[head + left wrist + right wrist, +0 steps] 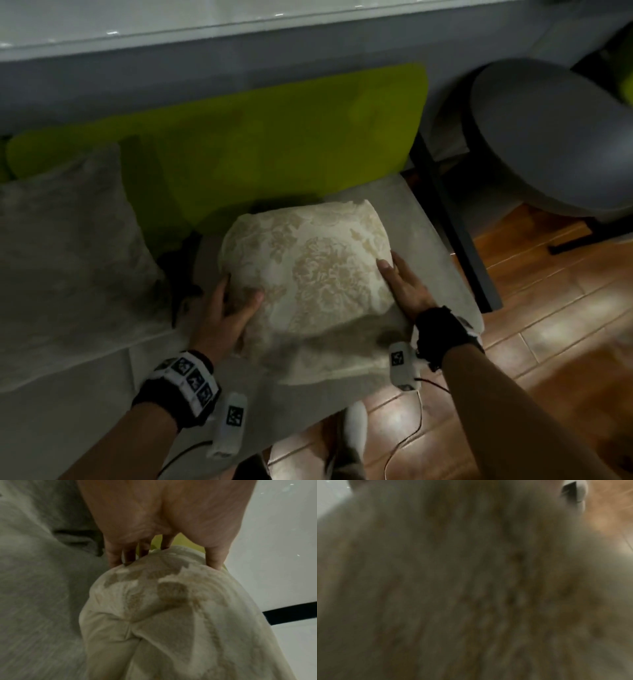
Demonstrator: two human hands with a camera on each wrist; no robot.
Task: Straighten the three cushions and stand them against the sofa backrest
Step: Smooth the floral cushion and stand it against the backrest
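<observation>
A cream cushion (308,270) with a beige floral pattern lies on the grey sofa seat (431,219), in front of the lime-green backrest (274,137). My left hand (233,308) grips its near left corner, thumb on top and fingers round the side. In the left wrist view that hand (163,513) pinches the bunched cushion (163,615). My right hand (397,277) presses flat with straight fingers against the cushion's right edge. A second pale cushion (68,240) leans on the backrest at the left. The right wrist view is only blurred fabric (471,588).
More patterned fabric (329,363) lies under the cushion at the seat's front edge; I cannot tell if it is another cushion. A round grey stool (548,137) and a dark frame (455,233) stand to the right, over a wooden floor (565,325).
</observation>
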